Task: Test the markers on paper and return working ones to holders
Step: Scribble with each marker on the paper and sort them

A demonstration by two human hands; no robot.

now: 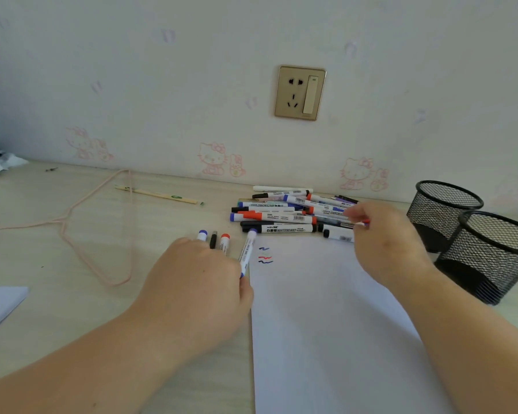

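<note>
L hand (201, 282) on pale wood tabletop (72, 264); grip pinches blue-capped white whiteboard marker (247, 252) at its near end, marker lying along L edge of white paper sheet (326, 324). Three more markers (blue, black, red caps) (214, 239) stick out past L knuckles. R hand (383, 234) over pile of mixed markers (281, 213), grip narrow, pinching thin red-tipped pen (362, 224). Paper shows blue, red, dark squiggles (265, 255). Two black mesh holders (467, 234) at R, touching.
</note>
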